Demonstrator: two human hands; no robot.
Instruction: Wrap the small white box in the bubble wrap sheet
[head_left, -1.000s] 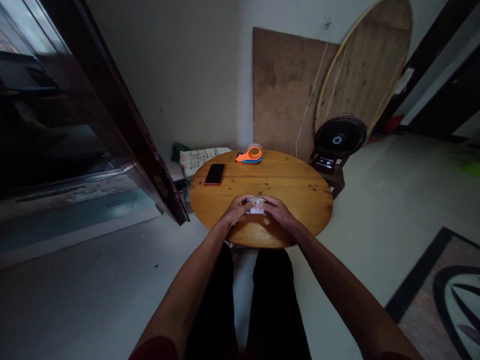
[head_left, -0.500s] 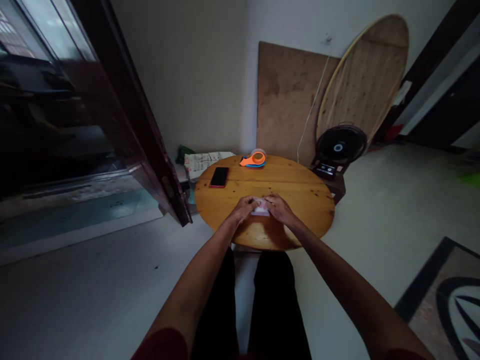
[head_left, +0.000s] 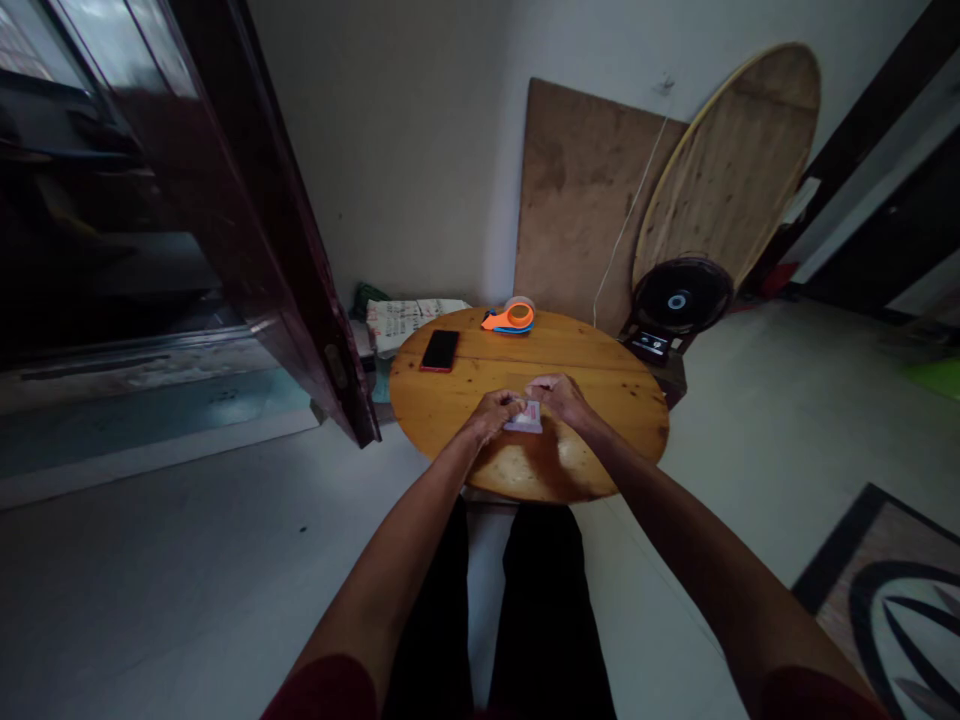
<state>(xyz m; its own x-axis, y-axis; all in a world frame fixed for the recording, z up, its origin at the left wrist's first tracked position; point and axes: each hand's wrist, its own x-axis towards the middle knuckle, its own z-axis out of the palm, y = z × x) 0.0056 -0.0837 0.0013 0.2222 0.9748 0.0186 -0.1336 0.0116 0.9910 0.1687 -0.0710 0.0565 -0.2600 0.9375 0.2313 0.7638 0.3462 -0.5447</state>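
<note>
A small white box-like packet with pinkish print (head_left: 529,418) lies on the round wooden table (head_left: 600,375), near its middle. My left hand (head_left: 496,412) is closed on the packet's left side, fingers bent over its top. At the packet's far right corner, my right hand (head_left: 556,393) is raised slightly, thumb and fingertips pinched together. Whatever may be between those fingertips is too small to make out.
An orange and blue tape dispenser (head_left: 514,317) stands at the table's far edge. To its left lies a dark phone with a red edge (head_left: 439,351). Behind, printed paper (head_left: 412,318) sits left and a black fan (head_left: 679,300) right. A dark door (head_left: 300,250) stands at the left.
My right hand has lifted off the packet's right side and drawn its fingertips together, baring more of the packet. My left hand has stayed on it. The camera view has shifted slightly.
</note>
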